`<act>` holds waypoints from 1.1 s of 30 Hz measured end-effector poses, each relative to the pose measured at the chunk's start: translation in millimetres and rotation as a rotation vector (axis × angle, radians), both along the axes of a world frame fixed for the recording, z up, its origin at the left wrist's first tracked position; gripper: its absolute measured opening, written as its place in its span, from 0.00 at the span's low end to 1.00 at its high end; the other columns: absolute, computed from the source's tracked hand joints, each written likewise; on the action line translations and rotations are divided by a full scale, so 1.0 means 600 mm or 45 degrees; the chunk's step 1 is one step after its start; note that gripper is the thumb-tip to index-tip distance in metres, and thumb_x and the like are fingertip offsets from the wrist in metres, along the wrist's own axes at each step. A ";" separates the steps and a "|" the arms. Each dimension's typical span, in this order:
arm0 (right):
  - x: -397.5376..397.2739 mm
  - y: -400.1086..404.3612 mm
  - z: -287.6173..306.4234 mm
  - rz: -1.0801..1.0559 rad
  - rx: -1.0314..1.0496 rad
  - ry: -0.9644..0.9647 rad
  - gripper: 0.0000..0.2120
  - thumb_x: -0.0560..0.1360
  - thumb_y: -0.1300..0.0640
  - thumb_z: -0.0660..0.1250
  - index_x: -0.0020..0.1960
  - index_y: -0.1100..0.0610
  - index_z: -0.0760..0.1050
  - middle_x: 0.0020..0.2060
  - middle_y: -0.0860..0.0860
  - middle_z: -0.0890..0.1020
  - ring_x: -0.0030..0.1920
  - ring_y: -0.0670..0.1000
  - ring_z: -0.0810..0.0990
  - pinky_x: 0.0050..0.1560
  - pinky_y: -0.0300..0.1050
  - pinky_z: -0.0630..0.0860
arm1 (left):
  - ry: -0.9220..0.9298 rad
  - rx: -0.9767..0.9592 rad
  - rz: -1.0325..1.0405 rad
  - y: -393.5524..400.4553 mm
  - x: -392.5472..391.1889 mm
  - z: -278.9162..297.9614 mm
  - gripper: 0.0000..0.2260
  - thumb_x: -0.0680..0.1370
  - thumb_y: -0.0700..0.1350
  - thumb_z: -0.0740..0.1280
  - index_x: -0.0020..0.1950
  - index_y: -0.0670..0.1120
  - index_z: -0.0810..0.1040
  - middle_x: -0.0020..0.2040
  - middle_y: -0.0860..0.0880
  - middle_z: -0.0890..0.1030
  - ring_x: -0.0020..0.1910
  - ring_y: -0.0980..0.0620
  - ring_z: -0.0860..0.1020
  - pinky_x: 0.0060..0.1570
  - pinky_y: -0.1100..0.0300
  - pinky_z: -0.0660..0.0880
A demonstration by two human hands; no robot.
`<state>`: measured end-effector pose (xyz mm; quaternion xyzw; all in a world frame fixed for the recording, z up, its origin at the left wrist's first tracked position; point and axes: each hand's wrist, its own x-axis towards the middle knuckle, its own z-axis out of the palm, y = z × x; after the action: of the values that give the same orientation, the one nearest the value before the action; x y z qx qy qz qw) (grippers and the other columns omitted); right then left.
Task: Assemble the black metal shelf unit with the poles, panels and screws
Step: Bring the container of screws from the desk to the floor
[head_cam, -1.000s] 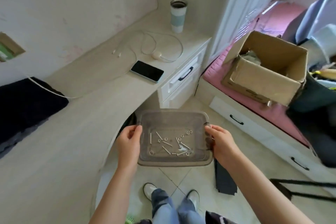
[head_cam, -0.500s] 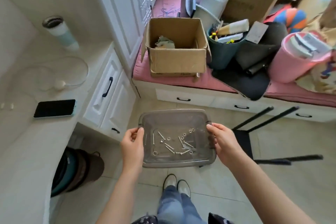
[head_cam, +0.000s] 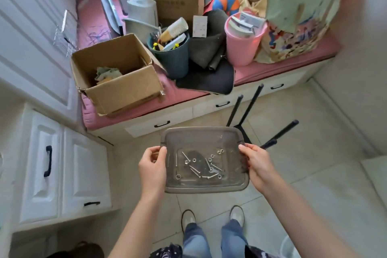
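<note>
A shallow translucent grey plastic tray (head_cam: pixel 201 187) is carried level in front of me, above my feet. My left hand (head_cam: pixel 152 168) grips its left rim and my right hand (head_cam: pixel 258 165) grips its right rim. Several silver screws (head_cam: pixel 195 170) and small washers (head_cam: pixel 215 154) lie loose on the tray's floor. Beyond the tray's far right corner, the black metal shelf frame (head_cam: pixel 249 115) rests on the tiled floor with its poles sticking out; the tray hides part of it.
A pink-cushioned bench with drawers (head_cam: pixel 272 69) runs across the back, loaded with an open cardboard box (head_cam: pixel 117 73), a dark bin (head_cam: pixel 173 56), a pink bucket (head_cam: pixel 243 42) and bags. White cabinets (head_cam: pixel 62 174) stand at the left. Tiled floor (head_cam: pixel 314 174) stretches to the right.
My view has swung right, away from the desk with the phone and cup, toward the bench and the black frame. Both hands still hold the tray the same way.
</note>
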<state>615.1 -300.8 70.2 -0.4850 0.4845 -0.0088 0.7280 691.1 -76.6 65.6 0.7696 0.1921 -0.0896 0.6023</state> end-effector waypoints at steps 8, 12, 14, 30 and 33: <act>-0.079 -0.191 -0.020 -0.134 0.017 -0.005 0.06 0.79 0.63 0.65 0.55 0.62 0.77 0.43 0.57 0.83 0.42 0.54 0.81 0.47 0.52 0.80 | -0.016 0.015 -0.102 -0.203 -0.051 -0.007 0.03 0.81 0.42 0.68 0.49 0.43 0.80 0.42 0.48 0.80 0.39 0.55 0.75 0.39 0.66 0.72; -0.114 -0.300 -0.019 -0.155 -0.007 -0.006 0.04 0.79 0.64 0.65 0.53 0.62 0.76 0.41 0.57 0.82 0.38 0.52 0.80 0.39 0.46 0.78 | -0.017 0.038 -0.088 -0.318 -0.088 -0.016 0.03 0.81 0.41 0.67 0.49 0.44 0.79 0.42 0.49 0.80 0.39 0.57 0.75 0.34 0.75 0.70; -0.134 -0.349 -0.016 -0.173 -0.014 -0.007 0.03 0.79 0.65 0.65 0.51 0.61 0.76 0.39 0.56 0.82 0.35 0.50 0.80 0.36 0.45 0.77 | -0.004 0.031 -0.093 -0.371 -0.105 -0.020 0.03 0.81 0.41 0.67 0.49 0.44 0.79 0.42 0.50 0.80 0.39 0.57 0.75 0.35 0.74 0.70; -0.208 -0.628 -0.018 -0.397 0.015 0.007 0.03 0.79 0.65 0.64 0.50 0.60 0.76 0.36 0.54 0.79 0.32 0.50 0.76 0.29 0.40 0.76 | 0.020 0.042 -0.348 -0.683 -0.119 -0.032 0.03 0.81 0.45 0.67 0.50 0.47 0.80 0.45 0.49 0.82 0.44 0.53 0.78 0.46 0.59 0.75; -0.194 -0.676 -0.019 -0.409 0.009 0.017 0.03 0.79 0.64 0.64 0.50 0.60 0.76 0.36 0.54 0.79 0.31 0.50 0.76 0.27 0.40 0.76 | 0.019 0.039 -0.368 -0.735 -0.102 -0.035 0.03 0.82 0.45 0.67 0.50 0.48 0.80 0.46 0.49 0.82 0.45 0.53 0.79 0.47 0.58 0.76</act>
<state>498.5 -706.4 58.6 -0.3986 0.5608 -0.1200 0.7157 629.6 -517.7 44.7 0.7976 0.0852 -0.1783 0.5698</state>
